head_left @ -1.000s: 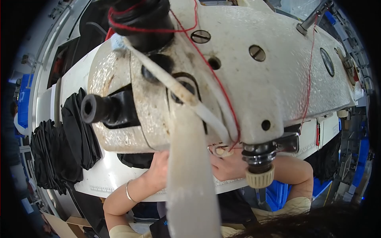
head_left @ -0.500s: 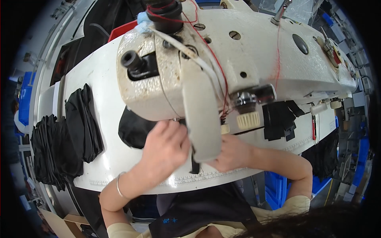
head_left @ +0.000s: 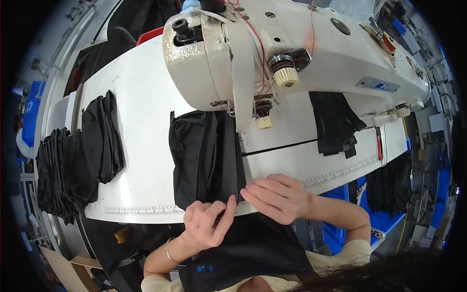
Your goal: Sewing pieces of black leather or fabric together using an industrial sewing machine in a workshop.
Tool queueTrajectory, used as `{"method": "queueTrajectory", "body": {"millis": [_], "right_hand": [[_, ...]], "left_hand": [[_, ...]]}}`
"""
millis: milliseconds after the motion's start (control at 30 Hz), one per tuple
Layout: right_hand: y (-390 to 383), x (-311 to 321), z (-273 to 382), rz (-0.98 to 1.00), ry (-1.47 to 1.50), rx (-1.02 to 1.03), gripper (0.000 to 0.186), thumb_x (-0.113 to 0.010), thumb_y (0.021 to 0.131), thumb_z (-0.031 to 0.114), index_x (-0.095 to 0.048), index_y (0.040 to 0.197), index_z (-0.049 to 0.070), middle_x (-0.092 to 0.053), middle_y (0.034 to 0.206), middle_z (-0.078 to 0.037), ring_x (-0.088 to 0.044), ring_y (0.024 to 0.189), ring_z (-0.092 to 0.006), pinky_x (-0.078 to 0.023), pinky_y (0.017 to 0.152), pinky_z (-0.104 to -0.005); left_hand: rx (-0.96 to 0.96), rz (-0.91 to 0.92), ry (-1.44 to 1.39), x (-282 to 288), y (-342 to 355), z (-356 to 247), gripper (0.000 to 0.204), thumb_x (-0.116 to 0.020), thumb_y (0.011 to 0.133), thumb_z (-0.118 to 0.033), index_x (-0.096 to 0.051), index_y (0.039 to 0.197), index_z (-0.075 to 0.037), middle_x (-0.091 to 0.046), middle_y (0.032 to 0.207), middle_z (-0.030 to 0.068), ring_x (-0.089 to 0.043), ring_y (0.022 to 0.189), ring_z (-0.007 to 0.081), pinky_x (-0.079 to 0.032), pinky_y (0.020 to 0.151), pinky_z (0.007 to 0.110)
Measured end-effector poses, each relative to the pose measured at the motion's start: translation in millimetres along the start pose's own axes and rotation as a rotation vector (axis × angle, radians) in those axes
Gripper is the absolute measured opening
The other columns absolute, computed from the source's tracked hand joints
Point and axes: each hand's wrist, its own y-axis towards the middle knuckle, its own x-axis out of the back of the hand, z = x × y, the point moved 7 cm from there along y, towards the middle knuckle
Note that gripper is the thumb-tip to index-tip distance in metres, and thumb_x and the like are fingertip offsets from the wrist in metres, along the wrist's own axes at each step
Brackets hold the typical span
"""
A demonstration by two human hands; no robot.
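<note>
On the worktop (head_left: 143, 155), under the sewing machine's (head_left: 340, 63) needle end, lies the black zippered fabric (head_left: 209, 160), long axis 12-to-6 o'clock. It sits at 12 o'clock from the left grip (head_left: 208, 225), the nearer, and at 10 from the right grip (head_left: 277, 198). Both have bent fingers at its near end; I cannot tell whether either pinches cloth. Versus half a second ago, both have shifted toward 6 o'clock, exposing the fabric.

cloth (head_left: 187, 160) edge perhaps behind left fingers (head_left: 198, 214); machine (head_left: 335, 65) top cropped

Blue crate (head_left: 32, 116) is far L, cardbd box (head_left: 59, 267) btm L, red tray (head_left: 150, 36) at back.
</note>
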Motion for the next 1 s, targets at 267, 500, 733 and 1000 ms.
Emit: {"method": "queueTrajectory", "body": {"millis": [267,500,733,1000], "right_hand": [[-17.7,-19.5,7.0,0.215,0.005,0.012,0.025,-0.063,0.069,0.008,-0.065,0.091,-0.004,-0.061,0.096,-0.011,-0.059,0.093,-0.0243,-0.05,0.077,-0.031],[-14.6,-19.9,6.2,0.31,0.054,-0.057,0.027,-0.061,0.07,0.01,-0.063,0.093,-0.005,-0.061,0.099,-0.013,-0.059,0.099,-0.0264,-0.049,0.086,-0.0347],[-20.4,-18.4,2.6,0.247,0.091,-0.109,0.028,-0.06,0.069,0.009,-0.063,0.093,-0.006,-0.061,0.1,-0.015,-0.059,0.105,-0.0291,-0.05,0.084,-0.0364],[-20.9,-19.5,2.9,0.249,0.085,-0.091,0.028,-0.061,0.067,0.007,-0.063,0.092,-0.007,-0.061,0.101,-0.016,-0.059,0.104,-0.0299,-0.05,0.083,-0.0367]], "left_hand": [[0.759,-0.109,-0.659,17.4,8.3,120.6,0.042,-0.039,0.062,0.016,-0.066,0.092,0.004,-0.058,0.077,0.0071,-0.051,0.067,0.0117,-0.041,0.062,0.022],[-0.163,0.232,-0.085,13.4,34.6,22.0,0.019,-0.064,0.069,-0.006,-0.069,0.086,0.001,-0.066,0.099,0.0148,-0.061,0.079,0.0203,-0.047,0.067,0.025],[-0.131,0.199,-0.128,-31.2,7.0,-4.5,0.021,-0.066,0.071,-0.003,-0.066,0.089,0.008,-0.066,0.101,0.0185,-0.062,0.078,0.0206,-0.049,0.064,0.026],[-0.13,0.215,-0.182,-33.9,9.0,-1.4,0.026,-0.065,0.068,-0.002,-0.066,0.092,0.009,-0.066,0.102,0.0194,-0.061,0.076,0.02,-0.048,0.062,0.026]]}}
